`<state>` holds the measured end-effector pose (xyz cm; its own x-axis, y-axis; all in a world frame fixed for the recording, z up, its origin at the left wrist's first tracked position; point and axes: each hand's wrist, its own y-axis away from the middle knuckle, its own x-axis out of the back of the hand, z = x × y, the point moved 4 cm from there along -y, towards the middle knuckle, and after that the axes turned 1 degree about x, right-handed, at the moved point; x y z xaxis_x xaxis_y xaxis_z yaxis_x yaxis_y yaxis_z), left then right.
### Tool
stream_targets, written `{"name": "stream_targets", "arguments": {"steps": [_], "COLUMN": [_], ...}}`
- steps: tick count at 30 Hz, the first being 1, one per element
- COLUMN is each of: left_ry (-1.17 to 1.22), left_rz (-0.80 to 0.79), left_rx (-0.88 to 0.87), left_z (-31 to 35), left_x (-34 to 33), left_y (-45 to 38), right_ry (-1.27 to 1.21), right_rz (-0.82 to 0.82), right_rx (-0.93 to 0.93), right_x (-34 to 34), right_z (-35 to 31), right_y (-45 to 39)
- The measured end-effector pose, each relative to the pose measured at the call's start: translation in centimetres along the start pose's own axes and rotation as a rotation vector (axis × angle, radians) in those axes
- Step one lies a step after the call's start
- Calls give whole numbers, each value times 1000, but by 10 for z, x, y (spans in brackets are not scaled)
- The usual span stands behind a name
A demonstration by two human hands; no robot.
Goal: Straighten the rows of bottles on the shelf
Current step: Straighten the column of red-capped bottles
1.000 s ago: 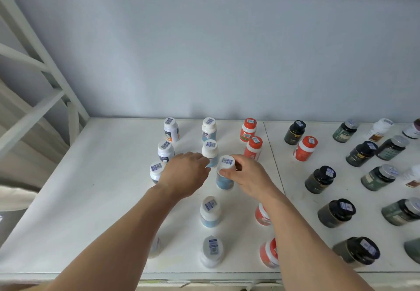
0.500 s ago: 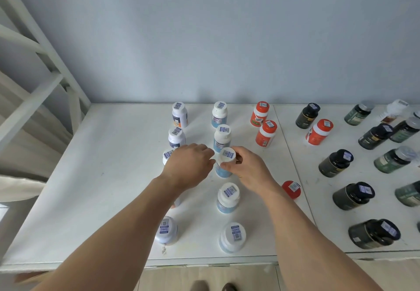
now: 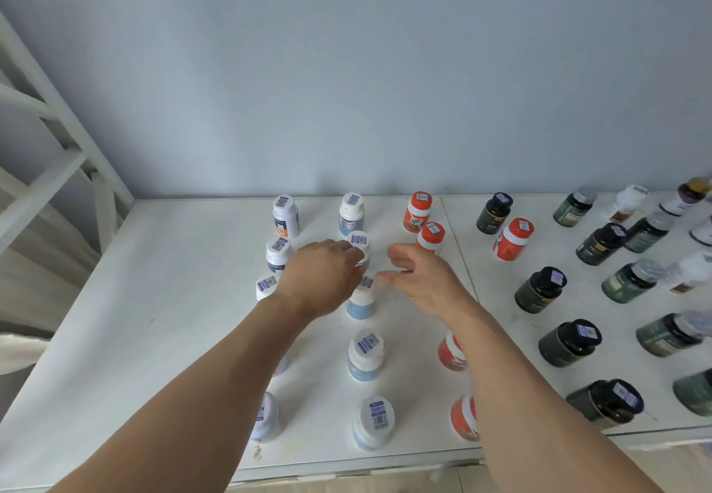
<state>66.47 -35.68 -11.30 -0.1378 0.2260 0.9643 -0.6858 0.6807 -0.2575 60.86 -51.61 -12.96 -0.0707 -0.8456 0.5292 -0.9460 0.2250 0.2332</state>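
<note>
Nearest you, at the front edge of the white shelf (image 3: 115, 338), a blue-labelled white bottle (image 3: 374, 422) stands below your hands, with another of the same kind (image 3: 365, 354) just behind it. Your right forearm crosses two orange bottles (image 3: 451, 354) on that side and hides part of each.

Your left hand (image 3: 321, 280) lies knuckles up, fingers curled forward; its fingertips touch the cap of the second blue-labelled bottle from the back (image 3: 360, 246). Whether they actually pinch it, you cannot tell from this angle. Just under that hand's edge, the third bottle of the column (image 3: 361, 298) stands upright between your two hands.

Your right hand (image 3: 422, 280) hovers beside that third bottle, thumb and fingers spread in a loose curl, holding nothing and apart from its cap.

Beyond your left hand stands a column of white bottles with dark labels (image 3: 278, 253). Beyond your right stand two orange-capped bottles (image 3: 430, 237), one behind the other. Well to the right of your right hand, dark bottles (image 3: 541, 289) stand in loose, uneven rows, with one orange bottle (image 3: 512, 239) among them near the back wall.
</note>
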Motion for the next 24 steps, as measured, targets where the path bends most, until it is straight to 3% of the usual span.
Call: {"name": "stream_targets", "arguments": {"steps": [7,16,24], "left_ry": [-41,-22,124], "left_rz": [-55,-260,-412], "left_rx": [20,213,326], "left_z": [35,69,72], "left_x": [-7,-37,-58], "left_y": [-48,-90,-103], "right_ry": [89,173,166], "right_rz": [157,-102,-127], "right_rx": [20,-3,50], "right_x": [74,87,102], "right_z": [10,47,48], "right_y": [-29,-77,-84]}}
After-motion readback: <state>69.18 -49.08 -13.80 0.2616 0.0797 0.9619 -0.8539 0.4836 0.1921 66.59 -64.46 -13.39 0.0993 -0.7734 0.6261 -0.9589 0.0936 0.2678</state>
